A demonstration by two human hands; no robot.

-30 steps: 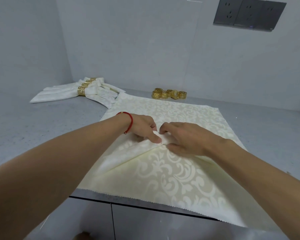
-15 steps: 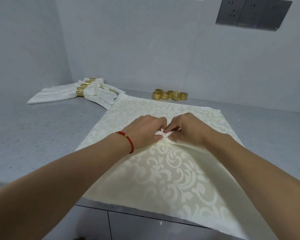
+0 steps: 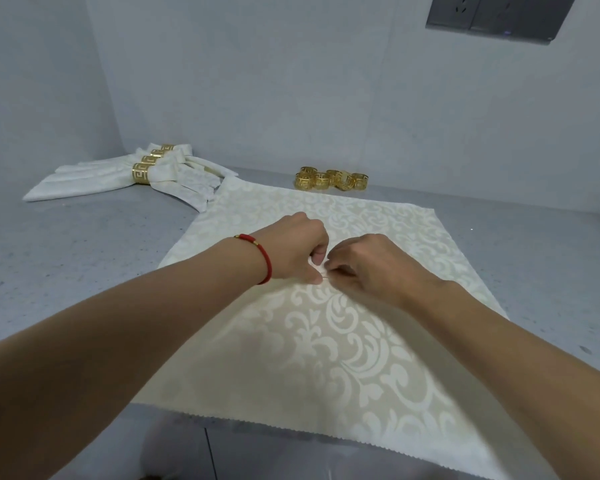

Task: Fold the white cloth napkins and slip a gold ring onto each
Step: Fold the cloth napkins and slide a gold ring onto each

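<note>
At the middle of the grey counter [image 3: 66,258] a white damask napkin [image 3: 354,358] lies spread flat, its near edge hanging just over the counter's front. Both hands meet at its centre: the left hand [image 3: 298,247], a red cord bracelet [image 3: 262,254] on its wrist, and the right hand [image 3: 368,265] each have fingers curled and pinching a small raised tuck of cloth between them, fingertips nearly touching.

To the far left a fan of finished napkins [image 3: 118,174] lies already ringed in gold. Loose gold rings [image 3: 331,179] sit in a cluster near the far wall, just beyond the napkin's far edge.

The pinch looks small, so the slick weave may slip out of the fingers as the centre is lifted, and the gather would collapse. If the two hands pull unevenly, the pleats would likely come up lopsided. Because the near edge overhangs, a tug toward the person could drag the whole cloth off the counter.

How much cloth is caught is hidden by the knuckles, and both thumbs are mostly out of sight. The napkin's near right corner is covered by the right forearm, and the wall sockets [image 3: 499,15] are cut off at the top.
</note>
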